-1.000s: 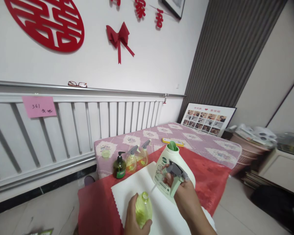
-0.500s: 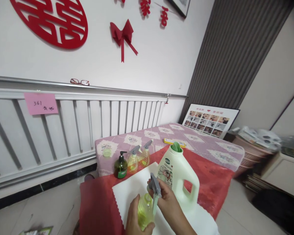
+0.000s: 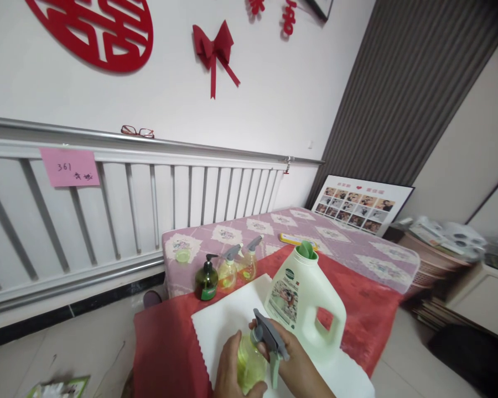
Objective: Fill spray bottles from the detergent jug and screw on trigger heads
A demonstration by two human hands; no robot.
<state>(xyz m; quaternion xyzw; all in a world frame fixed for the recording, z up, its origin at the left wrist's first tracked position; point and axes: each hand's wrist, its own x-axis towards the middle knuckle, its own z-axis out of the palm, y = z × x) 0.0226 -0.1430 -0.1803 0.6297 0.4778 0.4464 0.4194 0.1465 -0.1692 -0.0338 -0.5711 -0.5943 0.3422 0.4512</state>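
My left hand [image 3: 229,367] is wrapped round a clear spray bottle [image 3: 251,365] with yellow-green liquid inside. In my right hand [image 3: 292,354] is a grey trigger spray head [image 3: 269,333], its collar at the bottle's neck; whether it is threaded on, I cannot tell. Beneath both hands lies a white scallop-edged mat [image 3: 219,323]. Just beyond my right hand stands a big pale-green jug [image 3: 309,293] with a floral label, a green plastic piece [image 3: 305,250] sitting in its mouth.
A dark-green pump bottle [image 3: 206,284] and two spray bottles, one nearer [image 3: 227,275] and one farther [image 3: 249,269], stand behind the mat. A small round green lid [image 3: 182,256] and a yellow box [image 3: 296,241] lie on the patterned tablecloth [image 3: 259,225]. A white radiator [image 3: 141,215] borders the table.
The spray head has come down from above the bottle onto its open neck, and my right hand has moved with it. The camera view has shifted slightly.
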